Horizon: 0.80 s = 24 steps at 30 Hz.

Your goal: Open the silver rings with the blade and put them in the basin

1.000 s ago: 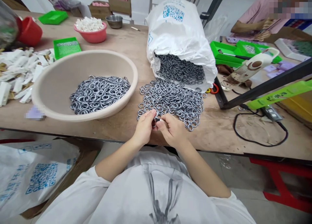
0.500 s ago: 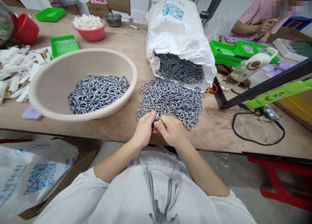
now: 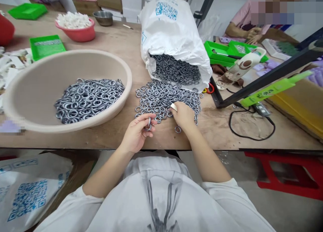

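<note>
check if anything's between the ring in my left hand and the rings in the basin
Yes: the basin's raised side stands between the ring in your left hand and the rings inside. Nothing else visible is in the way.

The rings (image 3: 157, 99) look like smooth grey metal — a soft sheen on their curves. The sack (image 3: 174, 33) seems to be creased plastic (faintly shiny along its folds). The basin (image 3: 37, 90) is smooth, matt plastic, the bowl (image 3: 103, 19) polished metal, the table (image 3: 214, 131) scuffed wood, the shirt (image 3: 184, 201) soft matt cloth.
</note>
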Available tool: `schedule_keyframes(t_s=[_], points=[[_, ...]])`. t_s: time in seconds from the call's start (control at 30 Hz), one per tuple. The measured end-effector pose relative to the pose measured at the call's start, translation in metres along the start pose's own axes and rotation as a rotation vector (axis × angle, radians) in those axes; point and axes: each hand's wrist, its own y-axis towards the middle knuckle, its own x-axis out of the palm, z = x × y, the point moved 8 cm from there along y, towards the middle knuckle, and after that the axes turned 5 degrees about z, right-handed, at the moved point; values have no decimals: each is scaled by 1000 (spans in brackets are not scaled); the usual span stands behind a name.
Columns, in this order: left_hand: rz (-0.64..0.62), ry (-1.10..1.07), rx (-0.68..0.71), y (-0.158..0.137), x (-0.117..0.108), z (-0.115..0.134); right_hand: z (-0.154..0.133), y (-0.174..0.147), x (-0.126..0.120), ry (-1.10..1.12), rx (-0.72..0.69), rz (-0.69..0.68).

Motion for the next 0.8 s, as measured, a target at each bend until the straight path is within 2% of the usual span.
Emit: schedule_keyframes(t_s=[0.1,0.17,0.23,0.3,0.37,0.47,0.53,0.67,0.8], points=[[12,-58,-25,2,-1,-1,7,1,-8,213,1,112],[25,-44,-36,6,0,-3,11,-3,-12,485,14,155],[49,23,-37,10,3,-7,11,-11,-7,845,57,97],[47,111,-24,13,8,-14,1,-24,1,1177,113,-18],[24,201,44,15,16,-18,-14,-38,5,1375,146,-110],[-20,350,205,14,25,-16,-33,-55,4,1489,147,-183],[-65,427,239,12,30,-15,-38,-59,2,1532,162,-195],[-189,479,124,10,37,-21,-43,-58,5,1571,194,-283],[-171,433,40,11,34,-25,-48,-62,4,1567,136,-360]])
